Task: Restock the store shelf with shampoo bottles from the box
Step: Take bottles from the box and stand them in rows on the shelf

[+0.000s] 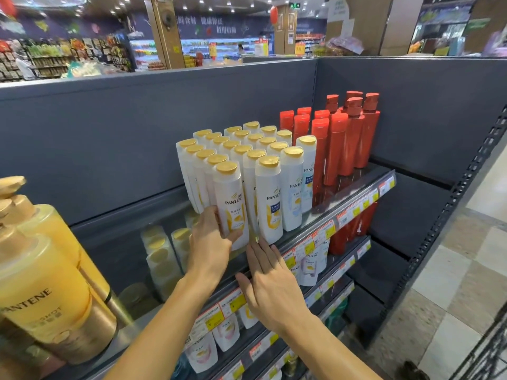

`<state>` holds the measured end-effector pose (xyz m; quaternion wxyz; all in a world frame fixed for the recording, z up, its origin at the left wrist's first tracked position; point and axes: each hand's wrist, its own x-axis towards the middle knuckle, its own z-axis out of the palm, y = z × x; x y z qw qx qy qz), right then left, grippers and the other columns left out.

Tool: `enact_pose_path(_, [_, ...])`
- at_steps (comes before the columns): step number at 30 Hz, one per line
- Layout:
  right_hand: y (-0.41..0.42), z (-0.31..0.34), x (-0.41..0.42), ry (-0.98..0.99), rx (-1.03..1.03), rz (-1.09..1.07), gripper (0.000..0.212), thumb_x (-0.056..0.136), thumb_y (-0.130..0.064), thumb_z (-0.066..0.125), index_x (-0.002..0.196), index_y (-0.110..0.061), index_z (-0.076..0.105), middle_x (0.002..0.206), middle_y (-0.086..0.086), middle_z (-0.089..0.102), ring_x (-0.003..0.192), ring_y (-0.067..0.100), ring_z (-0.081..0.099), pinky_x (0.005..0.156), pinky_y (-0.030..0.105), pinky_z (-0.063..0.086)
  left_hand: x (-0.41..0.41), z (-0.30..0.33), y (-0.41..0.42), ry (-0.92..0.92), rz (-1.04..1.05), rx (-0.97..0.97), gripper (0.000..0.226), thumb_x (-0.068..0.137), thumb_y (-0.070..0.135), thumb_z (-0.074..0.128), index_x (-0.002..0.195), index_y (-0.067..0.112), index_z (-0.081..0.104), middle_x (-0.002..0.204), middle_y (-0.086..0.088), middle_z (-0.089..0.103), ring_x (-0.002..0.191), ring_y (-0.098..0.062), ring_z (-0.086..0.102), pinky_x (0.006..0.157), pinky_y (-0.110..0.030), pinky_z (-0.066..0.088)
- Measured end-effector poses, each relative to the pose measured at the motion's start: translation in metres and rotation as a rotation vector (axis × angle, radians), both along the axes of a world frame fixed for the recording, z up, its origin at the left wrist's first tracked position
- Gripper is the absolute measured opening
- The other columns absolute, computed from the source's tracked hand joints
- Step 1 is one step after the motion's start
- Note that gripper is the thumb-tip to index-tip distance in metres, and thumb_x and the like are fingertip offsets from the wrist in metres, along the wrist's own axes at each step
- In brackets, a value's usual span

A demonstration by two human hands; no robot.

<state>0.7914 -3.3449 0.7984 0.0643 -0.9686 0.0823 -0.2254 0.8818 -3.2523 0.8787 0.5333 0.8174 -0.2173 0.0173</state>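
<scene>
The left hand (210, 242) curls round the front Pantene shampoo bottle (230, 204), standing upright at the top shelf's (323, 212) front edge. The right hand (270, 283) lies flat with straight fingers, holding nothing, just right of that bottle. Left of it the shelf is bare back to the gold pump bottles (41, 259) (room for more, I'd judge). The box isn't in view.

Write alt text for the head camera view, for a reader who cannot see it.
A person's left hand grips a white shampoo bottle at the front of a block of gold-capped bottles on a store shelf, while the right hand lies open against the shelf edge. Red bottles stand to the right.
</scene>
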Motion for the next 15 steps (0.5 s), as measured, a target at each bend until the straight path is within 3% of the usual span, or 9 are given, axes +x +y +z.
enact_pose_path(3, [0.0,-0.001,0.001,0.008,0.009,0.003,0.063,0.099,-0.049,0.03,0.143,-0.004,0.041,0.147,0.012,0.044,0.142,0.025,0.031,0.119,0.039,0.022,0.0,-0.002,-0.001,-0.02,0.007,0.014,0.038,0.084,0.011,0.072,0.112,0.025,0.051,0.12,0.001,0.061,0.109,-0.014,0.059,0.068,-0.009,0.043])
enact_pose_path(5, [-0.001,-0.001,0.001,0.014,0.011,0.004,0.064,0.099,-0.048,0.029,0.143,-0.004,0.04,0.147,0.012,0.043,0.142,0.025,0.031,0.119,0.039,0.023,0.001,-0.004,-0.002,-0.02,0.022,0.013,0.037,0.084,0.011,0.071,0.109,0.028,0.049,0.118,0.001,0.06,0.102,-0.011,0.059,0.061,-0.008,0.045])
enact_pose_path(7, [-0.002,-0.001,0.0,0.024,0.018,0.012,0.064,0.099,-0.049,0.028,0.144,-0.004,0.039,0.148,0.012,0.042,0.143,0.025,0.03,0.119,0.039,0.022,0.0,-0.008,-0.001,-0.024,0.038,0.036,0.04,0.083,0.02,0.074,0.112,0.029,0.047,0.117,0.003,0.057,0.102,-0.012,0.059,0.071,-0.013,0.049])
enact_pose_path(9, [-0.002,-0.001,0.0,0.034,0.029,0.021,0.064,0.099,-0.049,0.028,0.143,-0.003,0.039,0.147,0.013,0.043,0.143,0.025,0.03,0.119,0.039,0.021,-0.004,-0.009,0.001,-0.075,0.072,0.114,0.048,0.082,0.033,0.073,0.12,0.027,0.045,0.121,0.004,0.053,0.108,-0.012,0.054,0.085,-0.028,0.049])
enact_pose_path(12, [-0.005,0.001,-0.003,0.038,0.042,0.06,0.068,0.1,-0.051,0.024,0.145,-0.002,0.035,0.15,0.014,0.038,0.145,0.026,0.024,0.12,0.04,0.02,-0.016,-0.004,0.006,-0.131,0.087,0.161,0.049,0.089,0.033,0.065,0.131,0.017,0.044,0.123,0.002,0.049,0.108,-0.012,0.05,0.09,-0.027,0.043])
enact_pose_path(15, [-0.006,0.002,-0.018,0.043,0.044,0.092,0.068,0.101,-0.051,0.022,0.148,-0.001,0.031,0.155,0.014,0.031,0.148,0.024,0.016,0.121,0.034,0.014,-0.035,-0.007,0.018,-0.205,0.095,0.265,0.049,0.093,0.036,0.056,0.134,0.012,0.042,0.133,-0.008,0.047,0.12,-0.024,0.051,0.092,-0.03,0.041])
